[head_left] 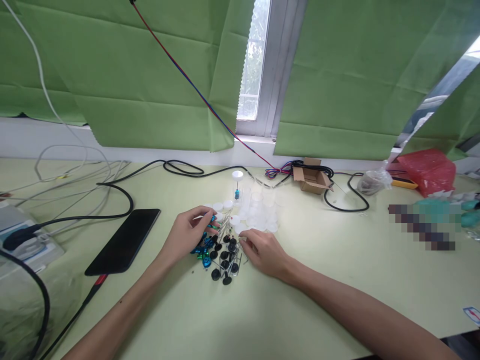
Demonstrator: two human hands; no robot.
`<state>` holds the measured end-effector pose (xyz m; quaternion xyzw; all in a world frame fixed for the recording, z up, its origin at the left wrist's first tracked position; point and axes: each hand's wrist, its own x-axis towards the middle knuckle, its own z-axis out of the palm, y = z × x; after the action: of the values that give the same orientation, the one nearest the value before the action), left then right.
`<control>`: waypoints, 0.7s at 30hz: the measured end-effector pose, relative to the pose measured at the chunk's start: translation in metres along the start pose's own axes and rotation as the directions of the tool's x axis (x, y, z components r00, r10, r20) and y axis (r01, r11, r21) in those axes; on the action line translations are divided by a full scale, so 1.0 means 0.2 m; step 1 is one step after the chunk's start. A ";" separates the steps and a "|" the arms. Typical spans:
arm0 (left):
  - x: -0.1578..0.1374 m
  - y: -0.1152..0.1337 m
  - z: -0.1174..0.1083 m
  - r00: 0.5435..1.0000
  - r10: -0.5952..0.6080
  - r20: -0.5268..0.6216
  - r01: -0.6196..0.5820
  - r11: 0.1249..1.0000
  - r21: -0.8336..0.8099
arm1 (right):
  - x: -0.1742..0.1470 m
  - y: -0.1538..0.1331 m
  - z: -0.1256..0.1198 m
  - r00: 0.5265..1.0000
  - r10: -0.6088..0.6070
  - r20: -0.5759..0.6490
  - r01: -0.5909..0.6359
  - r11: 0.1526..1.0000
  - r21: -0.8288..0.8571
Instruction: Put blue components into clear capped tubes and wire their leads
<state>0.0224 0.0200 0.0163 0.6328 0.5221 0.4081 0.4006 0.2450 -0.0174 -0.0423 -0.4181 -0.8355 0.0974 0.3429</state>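
My left hand is bent over the left side of a pile of small parts, with a small blue metal part at its closed fingertips. Under and beside it lie more blue metal parts, a few of them green. Black round-headed pieces and thin metal rods make up the rest of the pile. At the pile's right edge rests my right hand, fingers curled together; whatever they hold is hidden. Behind stand clear plastic tubes and white caps. One capped tube contains a blue-ended piece.
On the left lie a black phone with a cable plugged in and a power strip. A small cardboard box and looped black cables are along the back. A red plastic bag sits at far right.
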 end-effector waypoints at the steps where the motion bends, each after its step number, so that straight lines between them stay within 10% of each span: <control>1: 0.00 0.00 0.00 1.000 -0.009 -0.004 0.009 1.000 -0.030 | 0.00 0.00 0.00 1.000 -0.001 0.001 0.001 1.000 -0.002; 21: 0.00 -0.06 0.03 0.956 0.228 0.185 -0.293 0.704 0.647 | 0.00 0.00 0.00 0.999 -0.002 0.033 0.002 1.000 -0.022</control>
<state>0.0245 0.0206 0.0035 0.8191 0.5196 0.2173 0.1091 0.2450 -0.0175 -0.0419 -0.4195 -0.8424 0.0947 0.3248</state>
